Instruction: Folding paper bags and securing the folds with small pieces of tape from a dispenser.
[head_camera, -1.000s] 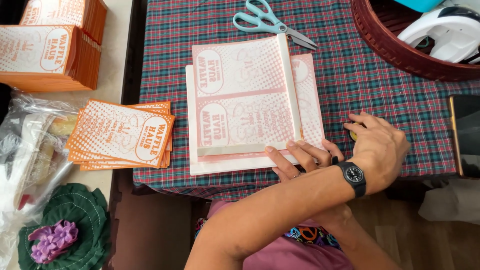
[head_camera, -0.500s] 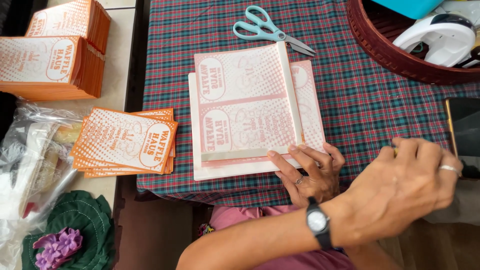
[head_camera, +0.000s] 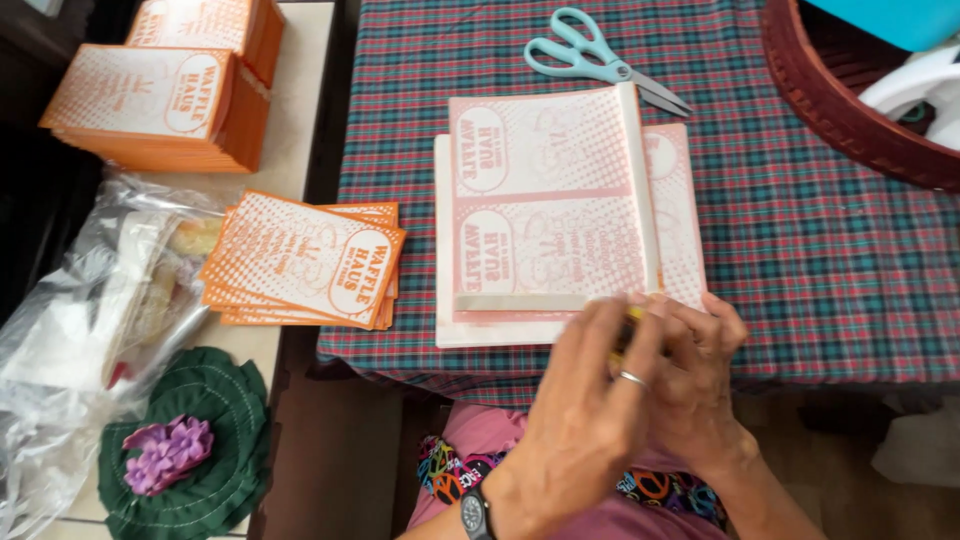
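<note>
Both hands meet at the near edge of the pink printed sheet stack (head_camera: 560, 215), which serves as the reference for all positions below. The left hand (head_camera: 590, 410), wearing a ring and a wristwatch, lies over the right hand (head_camera: 700, 385); its fingers are curled and pinch a small yellow object (head_camera: 630, 325), mostly hidden, at the stack's near right corner. The right hand sits partly beneath the left, fingers bent inward toward the same object; whether it grips anything cannot be told. The stack lies flat on a plaid tablecloth (head_camera: 800, 250), its top sheet folded at the right and near edges to show pale strips, over wider sheets of the same pink print. A pair of light-blue scissors (head_camera: 600, 60) lies beyond the stack's far edge, apart from it, blades pointing right. To the far right of the stack curves the rim of a dark red basket (head_camera: 850, 110). Left of the stack, off the cloth, rests a fanned pile of orange printed packets (head_camera: 305, 260); further left and beyond stand two taller piles of orange packets (head_camera: 160, 105). Left of the fanned pile lies a clear plastic bag (head_camera: 90, 300). Nearer than the fanned pile sits a green crocheted mat with a purple flower (head_camera: 180, 450). Pink clothing (head_camera: 480, 440) shows below the stack's near edge.
</note>
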